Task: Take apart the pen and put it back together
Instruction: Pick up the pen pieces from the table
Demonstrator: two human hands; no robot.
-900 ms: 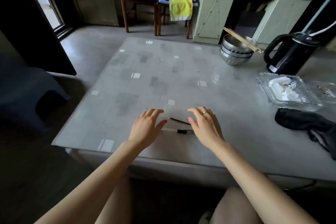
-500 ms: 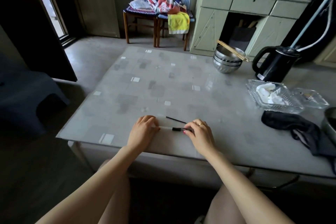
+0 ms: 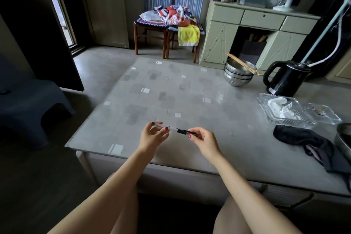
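Observation:
The pen (image 3: 177, 129) has a clear barrel and a black front section. It is held level a little above the grey patterned table (image 3: 171, 91), near the table's front edge. My left hand (image 3: 152, 137) pinches the clear barrel end between thumb and fingertips. The black end is gripped by the fingertips of my right hand (image 3: 204, 139). The two hands are about a pen's length apart. No loose pen part shows on the table.
Stacked steel bowls (image 3: 238, 76) with chopsticks stand at the back right, beside a black kettle (image 3: 284, 80). Glass trays (image 3: 266, 112) with tissue, a dark cloth (image 3: 303, 138) and a metal bowl (image 3: 344, 138) lie at the right. Two chairs stand beyond the table.
Both hands closed on the pen lying on the table and lifted it. The thin black rod that lay beside it is no longer seen.

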